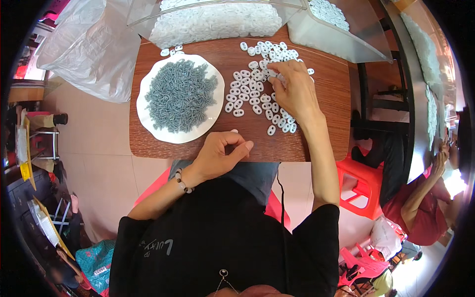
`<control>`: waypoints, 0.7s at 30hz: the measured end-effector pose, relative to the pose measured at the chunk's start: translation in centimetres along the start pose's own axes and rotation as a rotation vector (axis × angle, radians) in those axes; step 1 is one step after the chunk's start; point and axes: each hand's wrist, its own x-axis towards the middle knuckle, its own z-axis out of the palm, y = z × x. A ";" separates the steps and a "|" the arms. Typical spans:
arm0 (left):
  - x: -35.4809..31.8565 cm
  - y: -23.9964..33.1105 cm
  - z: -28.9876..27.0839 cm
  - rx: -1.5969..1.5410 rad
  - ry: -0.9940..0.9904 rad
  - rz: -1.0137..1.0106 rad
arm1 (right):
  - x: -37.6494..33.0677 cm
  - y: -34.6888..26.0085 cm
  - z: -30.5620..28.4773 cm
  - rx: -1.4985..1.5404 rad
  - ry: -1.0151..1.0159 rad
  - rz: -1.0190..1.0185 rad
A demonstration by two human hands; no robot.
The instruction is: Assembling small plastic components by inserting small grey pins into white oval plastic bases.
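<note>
Small white oval pieces with two holes each (244, 90) lie spread over the brown wooden table. Among them, toward the far right, is my right hand (297, 91), its fingers bent down and closed around white two-hole pieces between thumb and forefinger. A white plate with a wavy rim (142, 111) stands to the left, heaped with small grey-blue rod-shaped pieces (180, 96). Beside the plate, at the near table edge, my left hand (217, 156) rests with curled fingers and thumb turned inward. Its palm is hidden, and whatever it may hold cannot be made out.
At the table's far edge stands a clear bin (217, 24) full of white pieces, with another translucent bin (321, 42) to its right. A few white pieces (172, 51) lie behind the plate. A plastic bag (94, 54) hangs at left; a red stool (361, 185) stands at right, near another person.
</note>
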 end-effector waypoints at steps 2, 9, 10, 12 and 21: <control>0.2 0.0 0.0 0.055 -0.021 0.048 | 0.3 -0.1 0.3 -0.033 0.000 -0.030; 0.6 -0.5 -0.1 -0.047 -0.047 0.029 | 0.3 -0.3 0.6 -0.130 -0.016 -0.042; 0.7 -0.5 -0.1 -0.044 -0.053 0.056 | 0.1 -0.4 0.6 -0.128 -0.008 -0.046; 0.8 -0.6 0.0 -0.029 -0.032 0.090 | -0.2 -0.5 0.6 -0.125 -0.004 -0.054; 1.4 0.0 0.1 -0.232 0.093 0.053 | -2.3 -0.8 0.6 0.101 0.138 -0.125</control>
